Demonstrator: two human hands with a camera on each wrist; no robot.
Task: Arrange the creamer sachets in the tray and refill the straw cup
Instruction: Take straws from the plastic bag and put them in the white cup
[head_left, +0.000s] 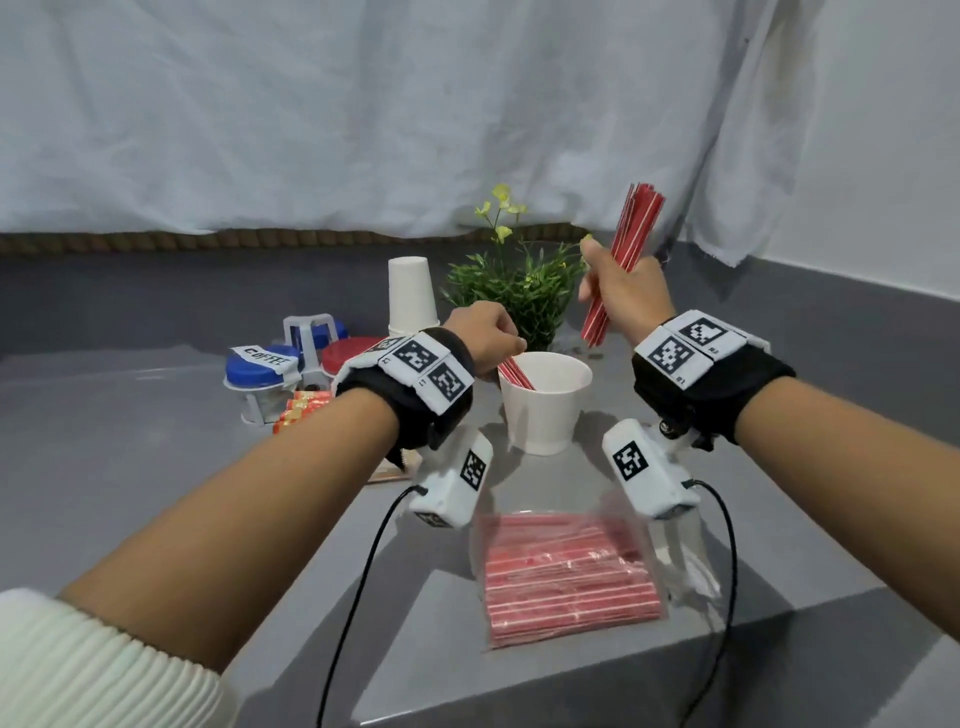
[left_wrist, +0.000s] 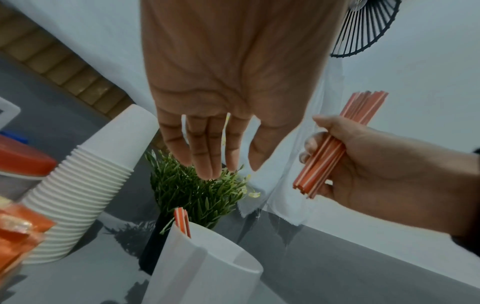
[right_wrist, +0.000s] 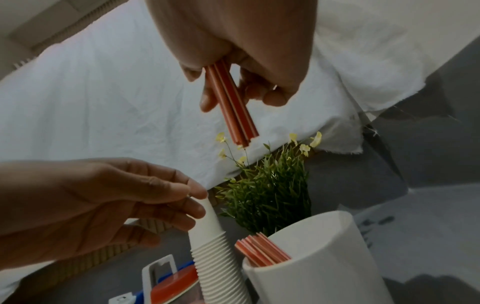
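My right hand (head_left: 605, 283) grips a bundle of red straws (head_left: 631, 234) upright, above and behind the white straw cup (head_left: 545, 410). In the right wrist view the bundle (right_wrist: 232, 111) hangs from my fingers over the cup (right_wrist: 324, 257). A few red straws (head_left: 517, 373) lean against the cup's left wall. My left hand (head_left: 493, 340) hovers over that left rim; in the left wrist view its fingers (left_wrist: 207, 148) are straight and hold nothing. Orange creamer sachets (head_left: 301, 410) lie beside the jar rack. My left wrist hides most of the tray.
A clear bag of red straws (head_left: 566, 577) lies near the table's front edge. A stack of paper cups (head_left: 410, 296) and a potted plant (head_left: 519, 291) stand behind the cup. A rack of jars with blue and red lids (head_left: 291, 364) sits at the left.
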